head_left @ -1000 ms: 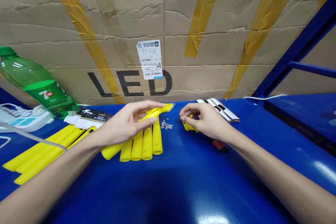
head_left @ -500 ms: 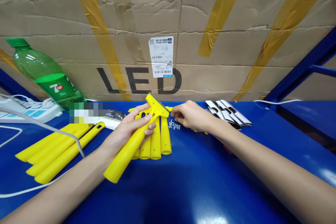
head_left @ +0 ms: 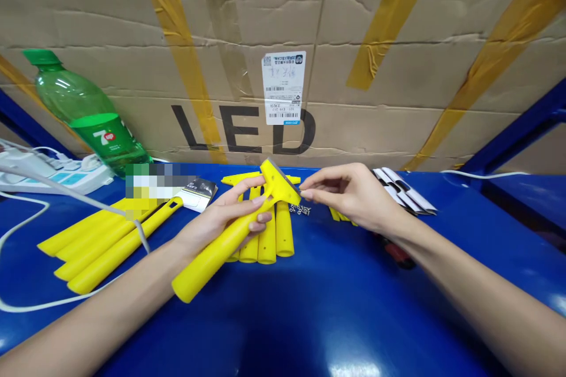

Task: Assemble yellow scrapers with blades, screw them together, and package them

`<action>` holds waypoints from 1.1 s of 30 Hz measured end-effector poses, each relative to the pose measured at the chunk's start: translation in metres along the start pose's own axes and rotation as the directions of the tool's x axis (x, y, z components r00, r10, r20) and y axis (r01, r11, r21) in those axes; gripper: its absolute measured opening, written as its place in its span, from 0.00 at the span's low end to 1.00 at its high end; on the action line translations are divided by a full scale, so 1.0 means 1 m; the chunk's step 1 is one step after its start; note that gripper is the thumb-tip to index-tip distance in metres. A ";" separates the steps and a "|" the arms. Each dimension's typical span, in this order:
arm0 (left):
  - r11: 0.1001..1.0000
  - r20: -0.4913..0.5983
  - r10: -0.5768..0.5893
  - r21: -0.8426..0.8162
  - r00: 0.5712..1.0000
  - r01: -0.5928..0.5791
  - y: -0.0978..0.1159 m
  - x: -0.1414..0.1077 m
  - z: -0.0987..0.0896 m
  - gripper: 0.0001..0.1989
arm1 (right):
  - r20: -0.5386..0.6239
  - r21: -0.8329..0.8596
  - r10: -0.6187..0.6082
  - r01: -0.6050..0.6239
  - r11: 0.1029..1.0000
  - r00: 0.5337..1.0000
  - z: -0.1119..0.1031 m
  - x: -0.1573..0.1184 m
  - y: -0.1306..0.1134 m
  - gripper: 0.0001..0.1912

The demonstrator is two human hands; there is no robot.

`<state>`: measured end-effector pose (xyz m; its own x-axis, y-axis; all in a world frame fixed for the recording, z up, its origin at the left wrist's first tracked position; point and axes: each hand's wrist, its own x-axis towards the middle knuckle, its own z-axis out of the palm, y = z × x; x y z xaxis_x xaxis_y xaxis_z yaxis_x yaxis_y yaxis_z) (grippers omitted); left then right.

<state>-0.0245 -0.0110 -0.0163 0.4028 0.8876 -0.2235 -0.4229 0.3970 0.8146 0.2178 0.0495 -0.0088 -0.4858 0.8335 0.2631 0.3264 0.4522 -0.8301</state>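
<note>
My left hand (head_left: 241, 209) is closed around the neck of a yellow plastic scraper (head_left: 212, 253). Its wide head points up and right, with a thin grey blade along the far edge, while the hollow handle slants toward me. At the head's right corner, my right hand (head_left: 349, 194) pinches thumb and forefinger together; whatever is between the tips is too small to make out. Just below those fingertips lies a small pile of screws or nuts (head_left: 300, 210). Several more yellow scrapers (head_left: 266, 241) lie side by side behind the held one, partly covered by it.
On the left are several finished-looking yellow scrapers (head_left: 119, 253), a white power strip (head_left: 75, 179), a cable and a green bottle (head_left: 106, 135). White-and-black sleeves (head_left: 409, 191), small yellow pieces (head_left: 340, 216) and a red-black tool (head_left: 398, 253) lie right. A cardboard box (head_left: 354, 112) stands behind.
My right hand has lifted from the pile of small metal parts to the scraper head's corner, fingertips pinched. My left hand keeps its hold on the scraper. The camera view has shifted slightly.
</note>
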 end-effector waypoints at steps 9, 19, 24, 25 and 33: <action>1.000 0.059 0.019 -0.001 0.998 -0.019 0.001 -0.004 0.002 0.25 | -0.032 0.047 -0.143 0.144 0.988 0.989 0.007 -0.007 0.000 0.02; 0.996 0.115 0.026 0.076 0.993 -0.034 0.003 -0.002 -0.001 0.27 | -0.051 -0.018 -0.132 0.131 0.991 0.990 0.010 -0.007 -0.006 0.03; 0.992 0.176 0.044 0.110 0.983 -0.064 0.002 -0.002 0.001 0.21 | -0.081 0.078 -0.004 0.010 0.997 0.997 0.007 -0.005 -0.009 0.08; 0.991 0.189 0.051 0.115 0.981 -0.073 0.002 -0.002 0.001 0.21 | -0.081 0.129 0.032 -0.021 0.991 0.996 0.006 -0.004 -0.008 0.13; 0.956 0.232 0.058 0.269 0.971 -0.121 0.004 -0.007 0.001 0.16 | 0.157 0.452 0.264 -0.307 0.838 0.952 0.006 -0.003 -0.009 0.19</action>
<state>-0.0287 -0.0161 -0.0111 0.5550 0.8306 -0.0458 -0.2345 0.2090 0.9494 0.2119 0.0412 -0.0053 -0.5037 0.8627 -0.0458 0.0558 -0.0205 -0.9982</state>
